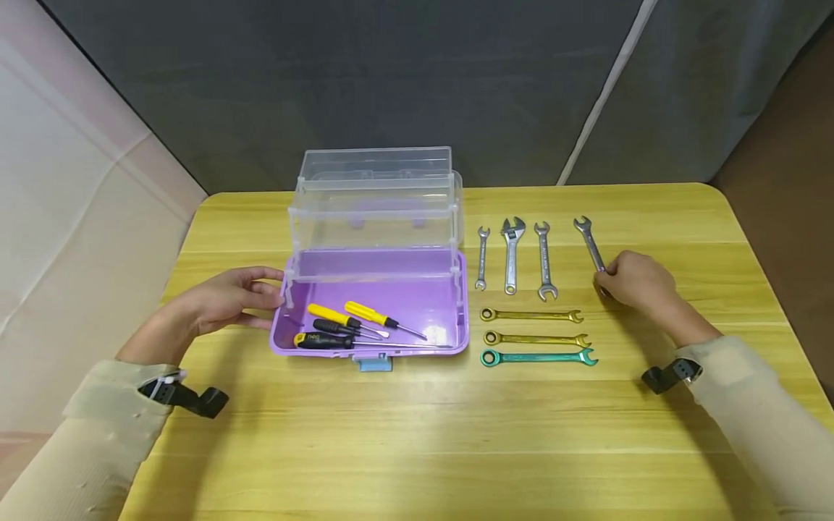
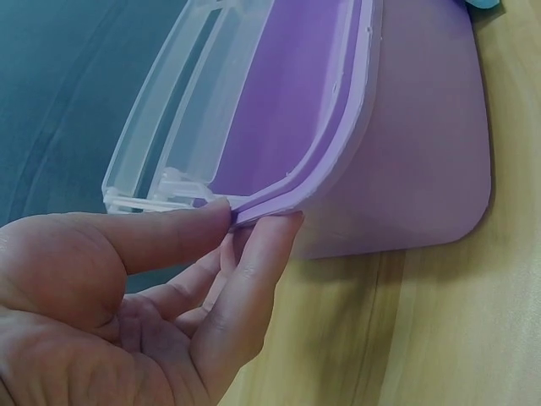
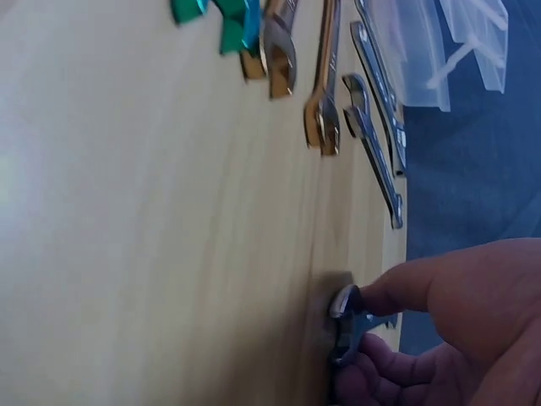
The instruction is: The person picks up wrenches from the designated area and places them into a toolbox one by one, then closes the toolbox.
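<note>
A purple toolbox (image 1: 369,352) with its clear tiered lid raised stands at the middle left. My left hand (image 1: 228,300) pinches its left rim between thumb and fingers; the left wrist view shows the thumb on top of the rim (image 2: 254,203). At the far right of the tools, my right hand (image 1: 641,281) grips the near end of a silver open-end wrench (image 1: 591,244), whose far jaw points toward the back. In the right wrist view, thumb and fingers pinch that wrench (image 3: 345,303) close over the table.
Inside the box lie yellow-handled screwdrivers (image 1: 332,315) and black-handled ones (image 1: 326,340). Right of it are a small wrench (image 1: 482,259), an adjustable wrench (image 1: 512,257) and an open-end wrench (image 1: 544,262). Nearer lie two gold ratchet wrenches (image 1: 534,315) and a green one (image 1: 539,357).
</note>
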Action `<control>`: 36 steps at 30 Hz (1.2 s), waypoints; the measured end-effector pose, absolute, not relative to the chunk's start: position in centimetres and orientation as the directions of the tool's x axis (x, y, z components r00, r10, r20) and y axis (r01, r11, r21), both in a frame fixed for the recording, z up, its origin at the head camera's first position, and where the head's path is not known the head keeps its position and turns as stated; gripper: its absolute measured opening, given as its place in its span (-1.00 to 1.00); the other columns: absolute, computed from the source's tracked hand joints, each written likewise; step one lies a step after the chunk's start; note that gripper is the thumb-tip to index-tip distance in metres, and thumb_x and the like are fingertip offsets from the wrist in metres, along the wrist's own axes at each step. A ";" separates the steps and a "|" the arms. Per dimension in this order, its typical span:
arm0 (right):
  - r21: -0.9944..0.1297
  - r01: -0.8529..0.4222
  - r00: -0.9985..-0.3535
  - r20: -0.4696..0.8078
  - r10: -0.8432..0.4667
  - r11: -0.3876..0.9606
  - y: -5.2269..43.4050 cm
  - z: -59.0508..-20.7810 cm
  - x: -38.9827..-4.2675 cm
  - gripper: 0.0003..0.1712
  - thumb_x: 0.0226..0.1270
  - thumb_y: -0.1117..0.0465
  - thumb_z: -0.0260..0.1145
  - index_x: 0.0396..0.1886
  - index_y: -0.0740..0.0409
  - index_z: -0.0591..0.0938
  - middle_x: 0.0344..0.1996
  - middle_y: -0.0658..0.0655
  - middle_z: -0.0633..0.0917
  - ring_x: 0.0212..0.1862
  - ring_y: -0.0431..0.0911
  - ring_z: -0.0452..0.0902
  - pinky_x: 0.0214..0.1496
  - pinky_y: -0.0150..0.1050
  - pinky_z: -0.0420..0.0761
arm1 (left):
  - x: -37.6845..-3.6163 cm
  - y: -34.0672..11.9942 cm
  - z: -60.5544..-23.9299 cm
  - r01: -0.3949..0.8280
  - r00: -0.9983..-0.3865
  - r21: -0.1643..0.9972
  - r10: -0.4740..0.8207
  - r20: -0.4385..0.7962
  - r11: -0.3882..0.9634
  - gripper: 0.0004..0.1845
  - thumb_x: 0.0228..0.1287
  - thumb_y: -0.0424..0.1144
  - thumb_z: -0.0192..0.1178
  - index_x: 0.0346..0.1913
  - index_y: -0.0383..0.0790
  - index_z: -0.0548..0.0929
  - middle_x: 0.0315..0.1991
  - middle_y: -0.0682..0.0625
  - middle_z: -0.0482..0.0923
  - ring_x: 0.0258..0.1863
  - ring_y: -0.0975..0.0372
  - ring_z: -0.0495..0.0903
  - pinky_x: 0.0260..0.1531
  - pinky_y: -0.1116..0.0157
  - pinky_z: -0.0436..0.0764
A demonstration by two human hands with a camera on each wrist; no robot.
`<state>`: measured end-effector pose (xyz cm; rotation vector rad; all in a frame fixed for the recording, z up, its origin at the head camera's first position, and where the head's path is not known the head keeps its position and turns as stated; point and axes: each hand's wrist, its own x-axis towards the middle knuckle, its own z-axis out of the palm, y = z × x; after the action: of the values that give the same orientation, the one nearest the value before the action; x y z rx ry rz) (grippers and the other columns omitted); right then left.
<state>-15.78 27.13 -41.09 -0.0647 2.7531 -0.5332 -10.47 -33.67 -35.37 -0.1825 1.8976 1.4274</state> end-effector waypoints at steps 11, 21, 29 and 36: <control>-0.344 0.028 -0.898 -0.422 -0.128 0.939 27.7 -40.5 -16.5 -0.50 0.43 -0.03 0.18 -0.71 0.07 0.60 -0.78 -0.03 0.42 -0.63 -0.12 0.30 -0.58 -0.26 0.24 | -10.2 -33.4 -35.3 -0.531 -0.713 0.768 0.300 -0.634 0.358 -0.33 0.53 -0.42 0.08 0.52 -0.48 0.00 -0.04 -0.02 0.62 -0.05 0.16 0.70 0.02 0.15 0.71; -0.525 0.098 -0.896 -0.417 -0.154 0.845 29.3 -41.2 -16.4 -0.65 0.51 0.15 0.16 -0.08 0.44 0.46 -0.42 0.22 0.59 -0.45 -0.03 0.45 -0.49 -0.18 0.50 | -10.1 -33.4 -35.4 -0.540 -0.716 0.765 0.285 -0.637 0.350 -0.42 0.54 -0.42 0.09 0.46 -0.49 0.10 -0.04 -0.02 0.65 -0.06 0.15 0.70 0.00 0.15 0.72; -0.579 0.056 -0.927 -0.334 -0.173 0.814 29.7 -41.5 -15.7 -0.31 0.50 0.20 0.25 0.42 0.49 0.22 0.07 0.59 0.50 -0.15 0.18 0.51 -0.34 -0.19 0.54 | -10.1 -33.5 -35.4 -0.540 -0.720 0.769 0.286 -0.632 0.341 -0.57 0.52 -0.42 0.11 0.31 -0.42 0.24 -0.09 -0.02 0.67 -0.09 0.14 0.71 -0.03 0.15 0.73; -0.644 0.032 -0.952 -0.253 -0.173 0.764 29.9 -41.7 -15.6 -0.37 0.53 0.26 0.24 0.46 0.41 0.30 -0.05 0.46 0.58 -0.28 0.03 0.47 -0.42 -0.25 0.49 | -10.1 -33.6 -35.1 -0.545 -0.727 0.771 0.272 -0.630 0.330 -0.61 0.50 -0.43 0.13 0.26 -0.23 0.27 -0.09 -0.03 0.67 -0.08 0.09 0.72 -0.03 0.10 0.73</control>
<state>-15.63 29.87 -41.67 -0.1094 2.6629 -0.9808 -10.13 -33.56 -35.05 -0.2397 1.8920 1.4741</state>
